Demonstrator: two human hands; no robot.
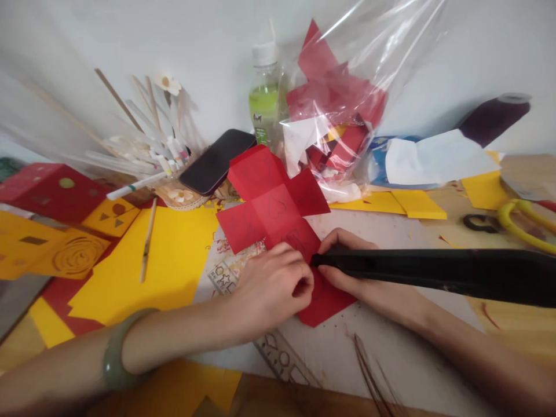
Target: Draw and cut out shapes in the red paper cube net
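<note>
A red paper cutout, shaped like a cross of square panels with drawn outlines such as a heart, lies slanted between my hands. My left hand, fingers curled, is closed at the cutout's lower panels. Thumb and index finger of my right hand close on the same paper from the right. A long black strip runs from the right edge across that hand and hides its fingertips. Under my left hand, a clear stencil ruler with cut-out shapes sticks out on both sides.
Yellow paper and decorated red and yellow boxes lie left. Behind are a phone, a green drink bottle and a clear bag of red scraps. Yellow-handled scissors rest right; thin brown strands lie in front.
</note>
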